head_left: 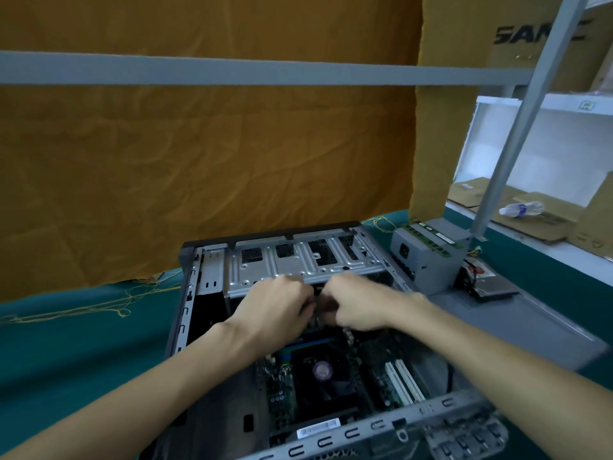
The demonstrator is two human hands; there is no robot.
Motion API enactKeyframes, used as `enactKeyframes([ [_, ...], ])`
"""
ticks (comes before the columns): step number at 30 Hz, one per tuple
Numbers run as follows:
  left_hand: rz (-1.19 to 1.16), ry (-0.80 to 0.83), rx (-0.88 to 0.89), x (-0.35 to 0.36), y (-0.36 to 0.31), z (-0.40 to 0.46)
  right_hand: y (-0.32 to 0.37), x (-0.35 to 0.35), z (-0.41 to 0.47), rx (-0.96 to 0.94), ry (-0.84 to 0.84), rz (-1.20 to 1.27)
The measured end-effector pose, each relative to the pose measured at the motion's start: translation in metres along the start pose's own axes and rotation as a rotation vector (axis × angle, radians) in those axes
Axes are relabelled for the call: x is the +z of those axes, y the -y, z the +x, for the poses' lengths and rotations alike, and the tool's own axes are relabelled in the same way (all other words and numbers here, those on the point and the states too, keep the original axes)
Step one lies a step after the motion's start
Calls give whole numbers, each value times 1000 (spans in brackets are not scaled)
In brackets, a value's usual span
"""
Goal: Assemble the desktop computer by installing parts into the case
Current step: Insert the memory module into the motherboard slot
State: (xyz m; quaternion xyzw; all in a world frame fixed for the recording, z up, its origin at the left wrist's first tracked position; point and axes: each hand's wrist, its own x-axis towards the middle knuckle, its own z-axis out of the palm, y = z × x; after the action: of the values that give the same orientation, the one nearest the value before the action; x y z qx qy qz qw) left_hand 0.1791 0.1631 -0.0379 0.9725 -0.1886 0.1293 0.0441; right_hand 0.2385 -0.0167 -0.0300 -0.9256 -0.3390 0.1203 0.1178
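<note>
Head view, down onto case [185, 313]

A computer assembly workshop or stockroom, apparently: an opened grey metal desktop case [298, 260] lies on a teal cloth-covered bench [66, 343], a loose grey power supply box [428, 257] beside it, white shelving [544, 104] with brown cardboard cartons [544, 34] behind.

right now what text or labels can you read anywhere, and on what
"SAN", with the last letters blurred and cut by the shelf post: cardboard box, top right.
White barcode sticker on the computer case: too small to read.
Green tag on the shelf edge: blurred.
Label on the water bottle: blurred.
Sticker on the power supply: unreadable.
</note>
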Motion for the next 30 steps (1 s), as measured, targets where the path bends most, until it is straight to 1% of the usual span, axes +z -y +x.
enactKeyframes([
  [2, -120, -245, 19, -5, -7, 7, -13, -24, -17, -33, -214, 183],
  [3, -157, -325, 18, -5, -8, 13, -23, -34, -25, -38, -342, 251],
  [4, -183, -355, 8, -2, -8, 22, -36, -43, -32, -14, -472, 287],
  [5, -193, -344, -1, 1, -9, 31, -50, -50, -38, 45, -594, 281],
  [6, -190, -299, -9, 6, -9, 41, -65, -56, -41, 138, -691, 238],
  [7, -176, -237, -11, 11, -8, 51, -81, -59, -43, 255, -754, 167],
  [8, -164, -183, -14, 17, -9, 60, -96, -60, -44, 370, -770, 77],
  [9, -162, -143, -15, 21, -9, 65, -110, -60, -43, 462, -746, -18],
  [11, -165, -108, -13, 31, -11, 69, -129, -58, -44, 562, -605, -193],
  [13, -116, -123, 4, 39, -10, 67, -139, -54, -43, 575, -505, -319],
  [14, -84, -139, 16, 40, -9, 66, -142, -52, -43, 571, -485, -340],
  [17, -44, -193, 38, 42, -9, 63, -144, -48, -41, 553, -521, -285],
  [21, -44, -206, 34, 42, -11, 62, -140, -44, -37, 555, -650, -61],
  [23, -35, -221, 21, 41, -13, 61, -139, -46, -34, 599, -673, 97],
  [25, -74, -226, -18, 39, -15, 62, -138, -52, -32, 677, -651, 309],
  [27, -246, -239, -91, 34, -16, 64, -131, -57, -33, 691, -645, 518],
  [28, -397, -250, -140, 29, -16, 64, -123, -58, -33, 658, -657, 647],
  [30, -750, -280, -221, 17, -16, 66, -99, -59, -33, 511, -665, 955],
])
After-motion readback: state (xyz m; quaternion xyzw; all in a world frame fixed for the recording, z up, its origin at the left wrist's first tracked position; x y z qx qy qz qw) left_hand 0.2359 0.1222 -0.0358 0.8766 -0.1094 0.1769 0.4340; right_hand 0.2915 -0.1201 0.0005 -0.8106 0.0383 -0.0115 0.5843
